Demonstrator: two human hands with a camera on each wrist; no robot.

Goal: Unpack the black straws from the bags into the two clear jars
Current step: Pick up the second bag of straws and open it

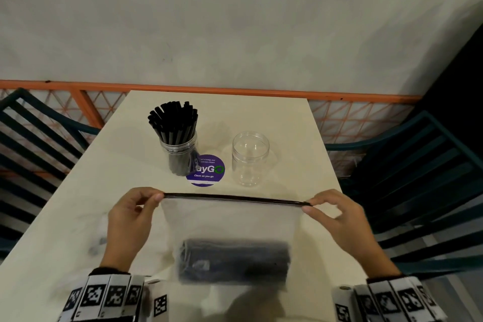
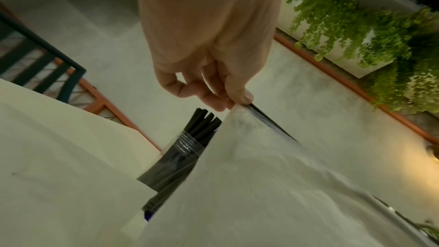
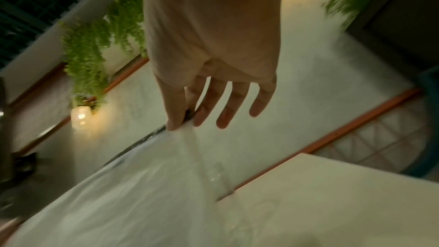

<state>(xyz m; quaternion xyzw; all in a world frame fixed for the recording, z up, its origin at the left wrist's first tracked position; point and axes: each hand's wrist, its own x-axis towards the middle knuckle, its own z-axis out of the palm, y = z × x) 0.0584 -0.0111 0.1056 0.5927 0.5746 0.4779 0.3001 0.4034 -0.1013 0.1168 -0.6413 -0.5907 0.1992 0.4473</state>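
Frosted clear plastic zip bag (image 1: 230, 225) with a black zip strip along the top, held up over the near end of the cream bench (image 1: 109, 178), bundle of black straws (image 1: 235, 261) lying across the bottom of it (blurry, so no telling how many). Left hand (image 1: 130, 219) pinching the left end of the zip strip between thumb and forefinger, other fingers curled in. Right hand (image 1: 337, 219) pinching the right end the same way, remaining fingers loose and spread. Strip pulled straight between the two. Further back on the bench: clear plastic jar on the left (image 1: 180, 157) packed with upright black straws, empty clear plastic jar on the right (image 1: 250, 159), round purple sticker (image 1: 209, 174) flat between them. Dark teal slatted chairs (image 1: 423, 180) on either side of the bench.
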